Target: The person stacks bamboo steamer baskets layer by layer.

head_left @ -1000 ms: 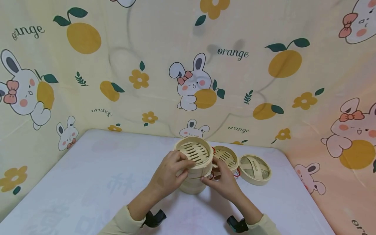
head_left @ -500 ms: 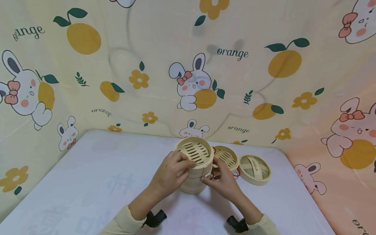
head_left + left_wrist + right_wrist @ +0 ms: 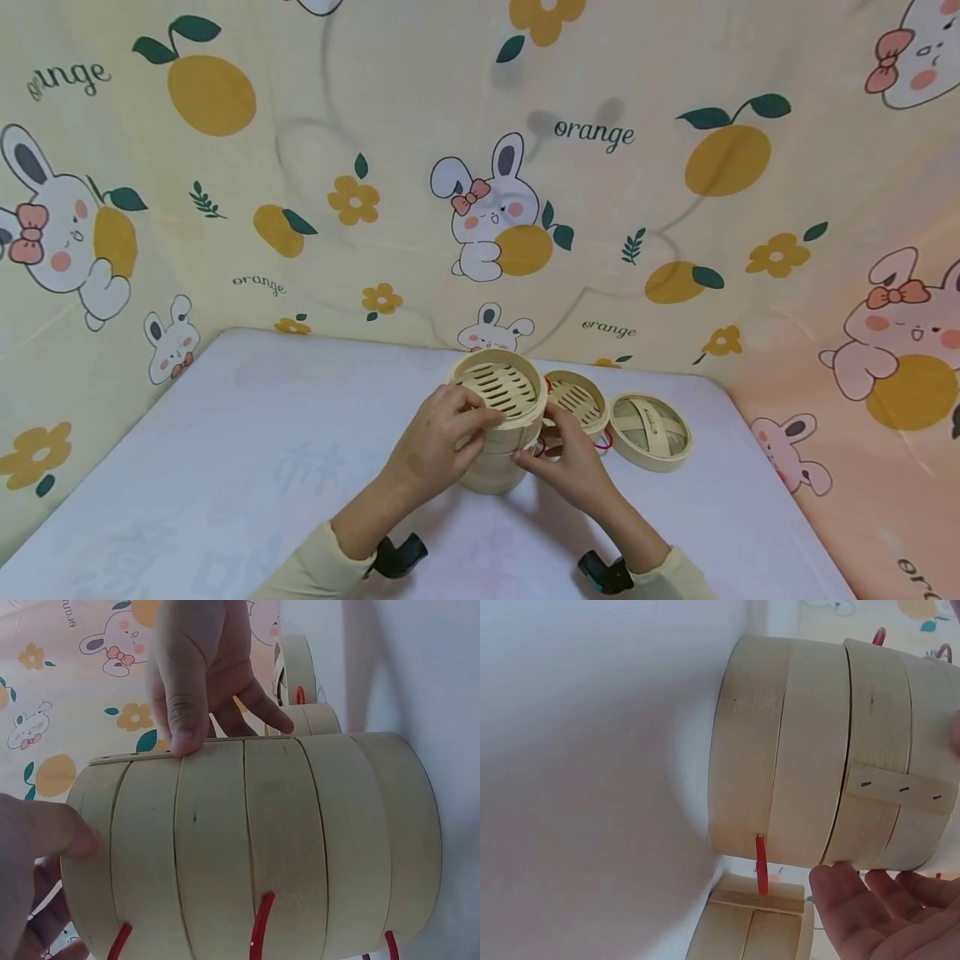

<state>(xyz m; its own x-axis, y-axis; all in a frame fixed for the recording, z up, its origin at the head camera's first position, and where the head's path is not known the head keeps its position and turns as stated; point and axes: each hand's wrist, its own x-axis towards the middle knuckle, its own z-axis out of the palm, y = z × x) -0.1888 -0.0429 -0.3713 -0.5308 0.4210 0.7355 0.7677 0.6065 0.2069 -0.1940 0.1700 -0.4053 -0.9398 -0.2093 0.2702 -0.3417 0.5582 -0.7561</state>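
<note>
A stack of bamboo steamer baskets (image 3: 495,472) stands upright in front of me, its slatted top tier (image 3: 501,387) facing up. My left hand (image 3: 431,435) grips that top tier at the left of its rim, fingers over the edge and thumb against the outer wall. On the opposite side my right hand (image 3: 576,462) holds the stack lower down, thumb at the front and fingers along the side. Red cord loops (image 3: 262,926) hang from the walls in the left wrist view. Close up in the right wrist view, the right fingertips (image 3: 826,879) meet the bamboo wall (image 3: 802,750).
Right behind the stack sits another slatted steamer basket (image 3: 577,400) with red loops. Beside it, farther right, lies a round woven steamer lid (image 3: 651,433) with a strap across it. A white-covered table (image 3: 225,467) bears everything, backed by a printed cloth (image 3: 405,108).
</note>
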